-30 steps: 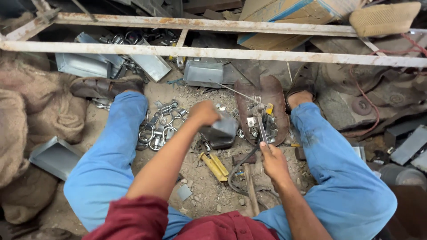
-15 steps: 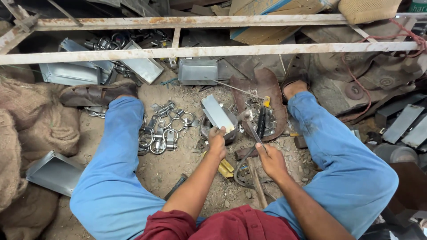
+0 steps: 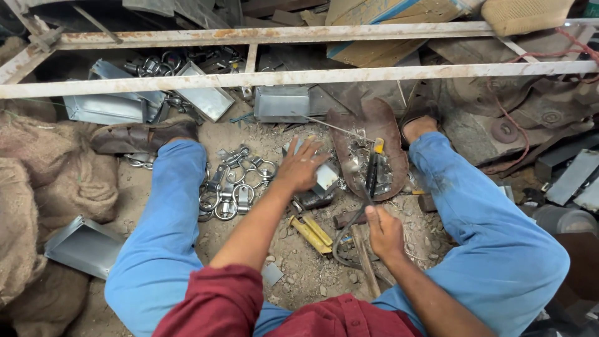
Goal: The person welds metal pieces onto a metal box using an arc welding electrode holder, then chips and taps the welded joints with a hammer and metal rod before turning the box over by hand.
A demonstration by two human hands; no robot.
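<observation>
Fingers of the left hand [image 3: 299, 167] press on a small metal piece [image 3: 326, 178] lying on the dirt; the right hand [image 3: 384, 232], nearer the body, grips a thin tool [image 3: 367, 187] pointing toward it.

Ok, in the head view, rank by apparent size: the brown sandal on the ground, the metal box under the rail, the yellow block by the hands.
1. Brown sandal
2. Metal box, somewhat smaller, though it lies farther from the camera, so true size is unsure
3. Yellow block, clearly smallest
</observation>
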